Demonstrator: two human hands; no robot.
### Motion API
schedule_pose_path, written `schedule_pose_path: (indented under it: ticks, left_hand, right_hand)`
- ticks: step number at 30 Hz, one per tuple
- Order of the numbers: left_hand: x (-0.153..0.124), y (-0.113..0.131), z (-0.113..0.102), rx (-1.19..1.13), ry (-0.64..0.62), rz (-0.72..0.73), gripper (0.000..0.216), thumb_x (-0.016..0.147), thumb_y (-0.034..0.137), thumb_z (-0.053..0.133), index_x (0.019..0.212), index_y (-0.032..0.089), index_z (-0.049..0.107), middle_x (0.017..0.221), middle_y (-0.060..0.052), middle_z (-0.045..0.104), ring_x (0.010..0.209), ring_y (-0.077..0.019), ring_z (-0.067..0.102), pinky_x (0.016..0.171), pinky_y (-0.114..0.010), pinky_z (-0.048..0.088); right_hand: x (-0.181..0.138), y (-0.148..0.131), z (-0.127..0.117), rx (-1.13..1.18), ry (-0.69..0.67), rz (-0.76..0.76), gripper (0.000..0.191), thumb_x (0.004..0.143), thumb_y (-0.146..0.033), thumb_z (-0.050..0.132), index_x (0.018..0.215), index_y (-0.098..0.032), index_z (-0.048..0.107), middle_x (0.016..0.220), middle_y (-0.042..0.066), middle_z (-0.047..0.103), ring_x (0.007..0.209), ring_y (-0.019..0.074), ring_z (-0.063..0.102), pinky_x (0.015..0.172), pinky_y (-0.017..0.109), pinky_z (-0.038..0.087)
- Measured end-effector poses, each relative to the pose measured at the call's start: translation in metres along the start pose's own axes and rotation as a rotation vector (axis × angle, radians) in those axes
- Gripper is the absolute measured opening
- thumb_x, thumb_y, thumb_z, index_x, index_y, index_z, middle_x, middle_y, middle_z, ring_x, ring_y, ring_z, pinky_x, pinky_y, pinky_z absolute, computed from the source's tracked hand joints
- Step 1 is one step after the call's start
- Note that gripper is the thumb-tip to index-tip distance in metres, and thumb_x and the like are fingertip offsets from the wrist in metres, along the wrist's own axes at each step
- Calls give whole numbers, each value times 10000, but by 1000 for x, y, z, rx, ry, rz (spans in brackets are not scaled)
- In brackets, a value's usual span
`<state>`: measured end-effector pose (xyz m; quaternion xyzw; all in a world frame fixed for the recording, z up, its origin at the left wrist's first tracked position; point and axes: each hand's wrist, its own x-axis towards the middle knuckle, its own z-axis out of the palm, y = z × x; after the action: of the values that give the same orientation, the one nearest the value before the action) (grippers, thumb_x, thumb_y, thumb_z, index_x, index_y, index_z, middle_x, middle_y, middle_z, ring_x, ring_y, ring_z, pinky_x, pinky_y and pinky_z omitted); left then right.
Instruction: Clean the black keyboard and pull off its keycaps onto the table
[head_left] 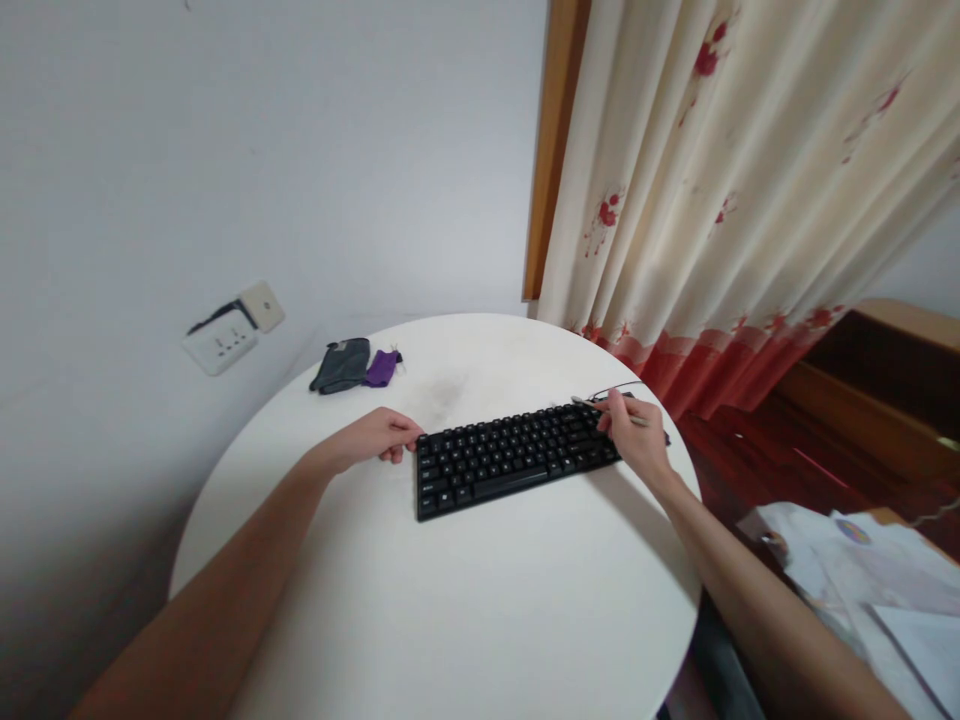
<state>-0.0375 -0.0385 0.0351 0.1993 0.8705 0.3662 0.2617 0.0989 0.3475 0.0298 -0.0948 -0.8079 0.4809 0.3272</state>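
Round white table near floral curtain, black keyboard atop.

- I see, remotely, a round white table — a faint grey smudge marks its top.
- A black keyboard lies on it, slightly angled.
- Farther back, left: dark-grey cloth, purple cloth just beside it.

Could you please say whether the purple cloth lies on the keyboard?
No, the purple cloth lies on the table, apart from the keyboard.
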Motion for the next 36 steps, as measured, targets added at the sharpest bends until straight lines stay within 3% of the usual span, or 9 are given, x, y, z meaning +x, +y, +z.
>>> schedule_pose_path:
  ticks: [8, 14, 19, 26, 36]
  left_hand:
    - [1, -3, -1, -9, -21, 17, 391, 757, 528, 602, 829, 166, 730, 825, -66, 699, 607, -133, 580, 534, -217, 405]
    - [-1, 0, 0, 3, -12, 11, 383, 751, 516, 607, 854, 173, 744, 828, -62, 700, 613, -135, 583, 539, -220, 412]
    - [0, -2, 0, 4, -11, 13, 343, 769, 466, 589, 850, 169, 741, 817, -59, 698, 606, -131, 584, 533, -218, 409]
    - [2, -3, -1, -9, -11, 22, 361, 779, 493, 595, 849, 171, 742, 832, -66, 701, 613, -134, 589, 536, -220, 412]
    - [3, -4, -1, -12, -4, -8, 337, 754, 468, 603, 848, 177, 744, 824, -57, 698, 606, -129, 577, 532, -216, 405]
  right_hand:
    - [-2, 10, 2, -175, -116, -76, 579, 933, -535, 458, 512, -181, 638, 549, 47, 655, 548, 178, 600, 579, 277, 425]
    - [-27, 13, -15, -237, -65, -152, 462, 950, -470, 470, 703, -162, 710, 590, 11, 570, 570, 148, 518, 561, 264, 359]
    - [-58, 7, -30, -199, -52, -134, 415, 959, -380, 478, 639, -164, 630, 552, -19, 429, 528, 128, 423, 521, 274, 290]
    - [-95, 8, -51, -155, -101, -96, 362, 964, -352, 479, 685, -173, 625, 619, 12, 522, 584, 160, 513, 556, 289, 341]
    - [-111, 4, -69, -169, -71, -97, 364, 964, -334, 484, 725, -162, 699, 599, 17, 541, 564, 155, 516, 534, 283, 342]
